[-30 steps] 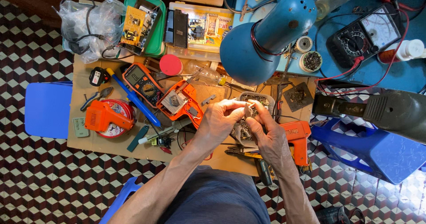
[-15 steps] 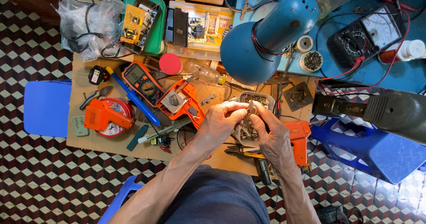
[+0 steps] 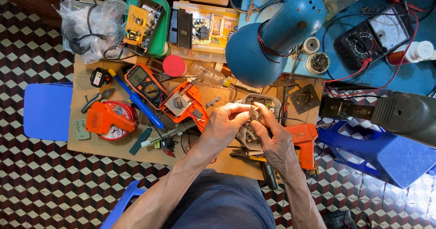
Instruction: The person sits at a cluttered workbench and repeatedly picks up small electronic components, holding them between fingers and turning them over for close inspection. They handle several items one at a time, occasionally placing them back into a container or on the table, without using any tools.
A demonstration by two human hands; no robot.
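Observation:
My left hand (image 3: 225,125) and my right hand (image 3: 274,140) meet above a small tray of mixed metal parts (image 3: 268,103) on the cardboard work surface (image 3: 109,145). Between the fingertips of both hands is a small metal part (image 3: 253,112), too small to make out. An opened orange tool housing (image 3: 185,105) with exposed grey insides lies just left of my left hand. An orange soldering gun (image 3: 305,140) lies to the right of my right hand. Pliers (image 3: 243,155) lie under my wrists.
A blue desk lamp (image 3: 268,40) hangs over the bench. An orange multimeter (image 3: 144,83), a blue pen-like tool (image 3: 136,99), an orange housing half on a red tin (image 3: 111,119), an analogue meter (image 3: 369,36), a green tray with a circuit board (image 3: 147,24) and blue stools (image 3: 47,111) surround the work area.
Both hands have stayed over the parts tray; the fingers have shifted slightly around the small part, with no clear travel.

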